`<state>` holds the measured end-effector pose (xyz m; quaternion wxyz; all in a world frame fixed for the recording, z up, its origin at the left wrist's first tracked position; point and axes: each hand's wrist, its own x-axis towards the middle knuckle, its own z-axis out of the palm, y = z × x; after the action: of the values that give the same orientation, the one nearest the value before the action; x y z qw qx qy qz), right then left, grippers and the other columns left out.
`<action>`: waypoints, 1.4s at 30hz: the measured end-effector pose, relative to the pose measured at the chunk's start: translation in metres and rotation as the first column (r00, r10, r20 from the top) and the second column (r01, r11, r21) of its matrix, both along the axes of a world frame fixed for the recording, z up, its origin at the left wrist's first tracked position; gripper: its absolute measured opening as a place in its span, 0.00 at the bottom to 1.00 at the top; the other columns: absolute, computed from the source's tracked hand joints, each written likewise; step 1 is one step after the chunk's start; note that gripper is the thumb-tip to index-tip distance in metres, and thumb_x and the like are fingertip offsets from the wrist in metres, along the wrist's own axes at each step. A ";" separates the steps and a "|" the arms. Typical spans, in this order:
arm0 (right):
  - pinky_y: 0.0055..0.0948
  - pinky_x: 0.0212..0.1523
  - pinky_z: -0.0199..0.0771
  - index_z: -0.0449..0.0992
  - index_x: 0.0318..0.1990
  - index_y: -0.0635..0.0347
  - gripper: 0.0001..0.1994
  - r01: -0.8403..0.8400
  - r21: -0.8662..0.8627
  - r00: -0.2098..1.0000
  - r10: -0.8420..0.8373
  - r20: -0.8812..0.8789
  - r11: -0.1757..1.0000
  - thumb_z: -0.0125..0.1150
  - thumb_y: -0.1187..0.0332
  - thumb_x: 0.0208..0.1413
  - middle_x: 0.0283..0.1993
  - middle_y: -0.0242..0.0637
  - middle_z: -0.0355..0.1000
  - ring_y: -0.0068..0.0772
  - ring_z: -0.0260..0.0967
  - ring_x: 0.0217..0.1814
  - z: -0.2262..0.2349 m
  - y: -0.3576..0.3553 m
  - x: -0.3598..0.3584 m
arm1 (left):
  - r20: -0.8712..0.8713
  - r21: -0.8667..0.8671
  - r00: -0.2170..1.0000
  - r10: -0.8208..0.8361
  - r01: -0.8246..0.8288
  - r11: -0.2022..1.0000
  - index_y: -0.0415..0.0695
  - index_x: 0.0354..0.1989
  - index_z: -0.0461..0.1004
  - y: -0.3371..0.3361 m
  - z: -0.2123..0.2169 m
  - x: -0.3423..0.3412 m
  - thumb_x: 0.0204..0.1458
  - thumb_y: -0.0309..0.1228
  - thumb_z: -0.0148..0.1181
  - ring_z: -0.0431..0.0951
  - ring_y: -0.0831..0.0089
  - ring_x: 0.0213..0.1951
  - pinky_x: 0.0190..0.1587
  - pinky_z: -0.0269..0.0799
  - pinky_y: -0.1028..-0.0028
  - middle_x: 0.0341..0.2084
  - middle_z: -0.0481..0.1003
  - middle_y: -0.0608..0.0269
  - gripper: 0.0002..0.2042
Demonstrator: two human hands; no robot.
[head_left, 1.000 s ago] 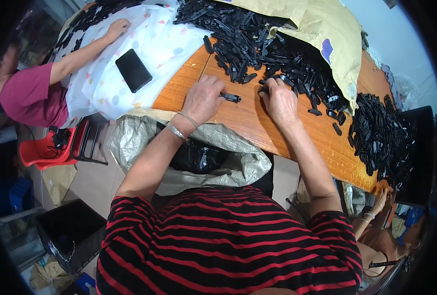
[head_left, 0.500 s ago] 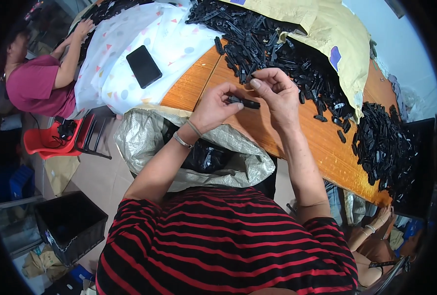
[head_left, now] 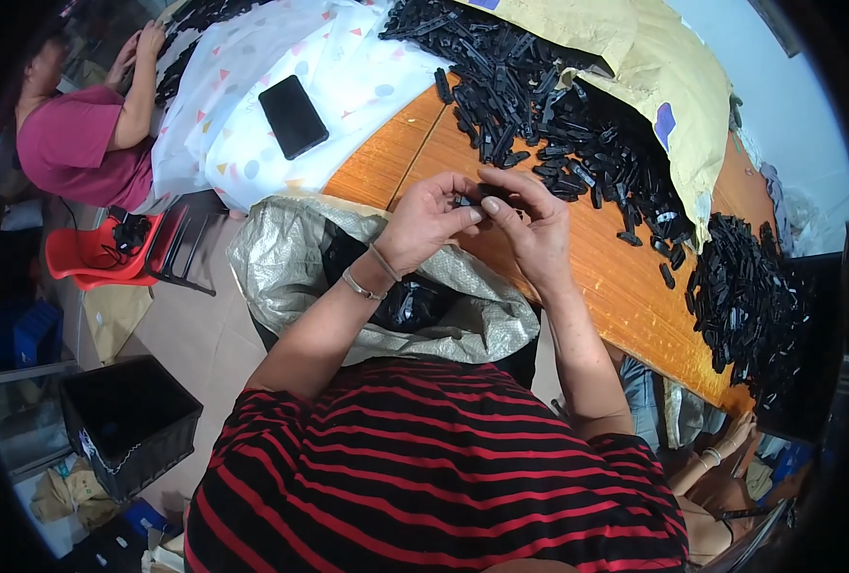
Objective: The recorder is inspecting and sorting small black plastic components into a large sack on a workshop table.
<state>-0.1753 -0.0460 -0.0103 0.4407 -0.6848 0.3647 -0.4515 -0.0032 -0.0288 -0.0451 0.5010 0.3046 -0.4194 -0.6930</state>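
Above the table edge, the fingertips of my left hand (head_left: 428, 224) and my right hand (head_left: 536, 227) meet around a small black plastic part (head_left: 485, 193). Both hands are closed in a pinch, and the fingers cover most of the part. Just beyond them a pile of similar black plastic parts (head_left: 510, 91) spreads over the wooden table (head_left: 577, 263). Below my left wrist an open woven sack (head_left: 286, 253) lies against my front, with dark contents (head_left: 413, 304) inside.
Left of the pile, a black phone (head_left: 293, 116) rests on a patterned white sheet (head_left: 224, 115). Another heap of black parts (head_left: 744, 296) is at right, beside yellowish paper (head_left: 677, 86). One person (head_left: 71, 143) sits far left; another person's hand (head_left: 735, 435) is lower right. A red chair (head_left: 95, 253) and black crate (head_left: 133, 430) stand left.
My hands have come together, and my right hand has moved down to the part that my left hand held alone. The view has shifted slightly. The person at left has raised their hands.
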 end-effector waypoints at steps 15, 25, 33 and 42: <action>0.25 0.47 0.74 0.75 0.42 0.67 0.11 0.199 0.026 0.980 -0.199 0.026 0.980 0.65 0.78 0.51 0.40 0.37 0.76 0.24 0.74 0.44 -0.003 0.020 0.006 | -0.017 -0.054 0.963 0.269 -0.270 0.961 0.37 0.54 0.62 0.008 0.015 -0.002 0.53 0.16 0.56 0.76 0.79 0.36 0.40 0.75 0.82 0.38 0.73 0.61 0.19; 0.25 0.42 0.73 0.77 0.40 0.64 0.11 0.215 -0.302 0.944 -0.277 -0.180 0.929 0.66 0.77 0.48 0.37 0.38 0.76 0.29 0.74 0.40 0.007 0.016 0.006 | -0.009 -0.084 0.953 0.303 -0.302 0.950 0.34 0.53 0.67 0.012 0.020 -0.006 0.54 0.17 0.56 0.76 0.79 0.42 0.47 0.72 0.80 0.42 0.74 0.60 0.17; 0.28 0.40 0.74 0.73 0.35 0.64 0.11 0.121 -0.426 0.960 -0.215 -0.180 0.897 0.68 0.79 0.44 0.36 0.40 0.74 0.36 0.73 0.40 0.013 0.015 0.012 | -0.017 -0.309 0.927 0.375 -0.362 0.879 0.34 0.58 0.62 0.026 0.037 -0.017 0.53 0.16 0.57 0.73 0.76 0.48 0.51 0.71 0.78 0.46 0.73 0.58 0.22; 0.25 0.41 0.76 0.70 0.41 0.65 0.16 0.053 0.012 0.995 -0.052 -0.082 0.999 0.70 0.72 0.47 0.37 0.36 0.74 0.26 0.75 0.40 0.005 0.020 0.014 | 0.236 -0.488 0.841 0.487 -0.330 0.808 0.35 0.49 0.70 0.029 0.044 -0.005 0.50 0.18 0.61 0.78 0.77 0.37 0.43 0.74 0.78 0.34 0.76 0.61 0.16</action>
<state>-0.1618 -0.0257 -0.0051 0.4181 -0.6898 0.4035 -0.4319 -0.0082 0.0006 -0.0007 0.6117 0.3895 -0.5666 -0.3912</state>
